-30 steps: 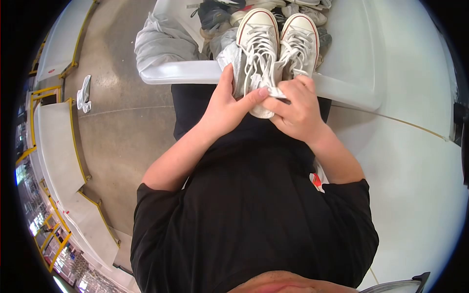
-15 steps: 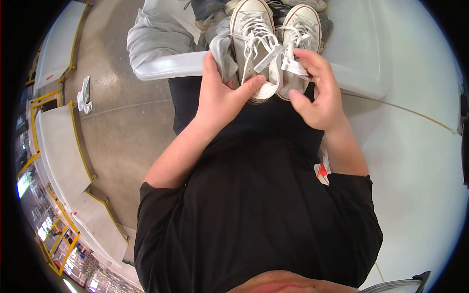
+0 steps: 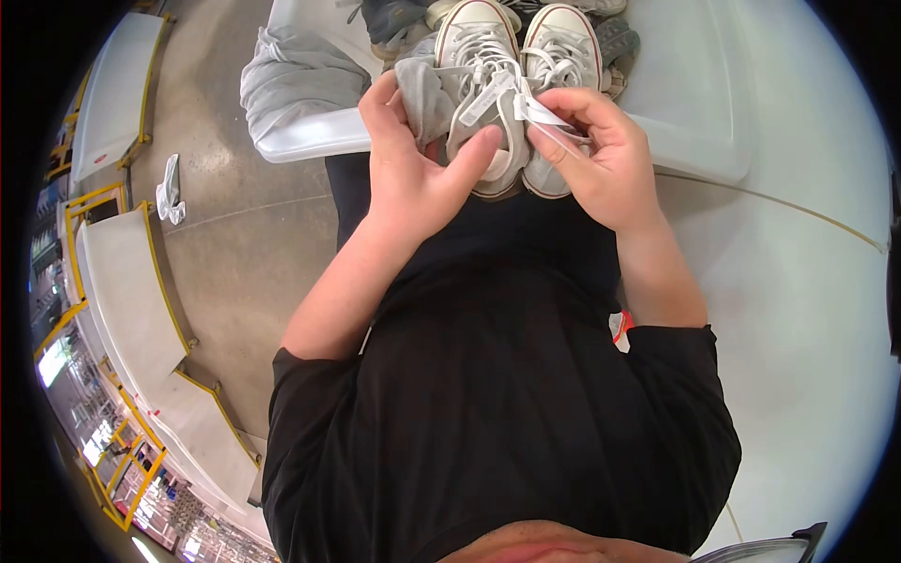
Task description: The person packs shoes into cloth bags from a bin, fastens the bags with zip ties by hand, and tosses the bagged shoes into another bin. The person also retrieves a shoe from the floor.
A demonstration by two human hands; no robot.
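A pair of white canvas lace-up sneakers sits side by side at the top of the view, toes pointing away. My left hand [image 3: 413,174] is curled round a grey cloth [image 3: 427,98], its thumb against the opening of the left sneaker [image 3: 474,38]. Across that sneaker's laces lies a white tag [image 3: 490,98] with faint print. Over the right sneaker [image 3: 563,42], my right hand [image 3: 596,155] pinches a white strip [image 3: 544,114] between thumb and fingers. My palm and fingers partly hide the heel of the right sneaker.
The sneakers rest by a white plastic bin [image 3: 319,136] with more shoes [image 3: 394,23] behind them. Bundled grey fabric [image 3: 300,80] hangs over its left rim. A whitish scrap [image 3: 170,192] lies on the concrete floor. White tables with yellow frames [image 3: 131,272] stand at left.
My right thumb and fingers have closed together on the white strip. The sneakers have shifted slightly left, and my left hand has moved a little left with the cloth.
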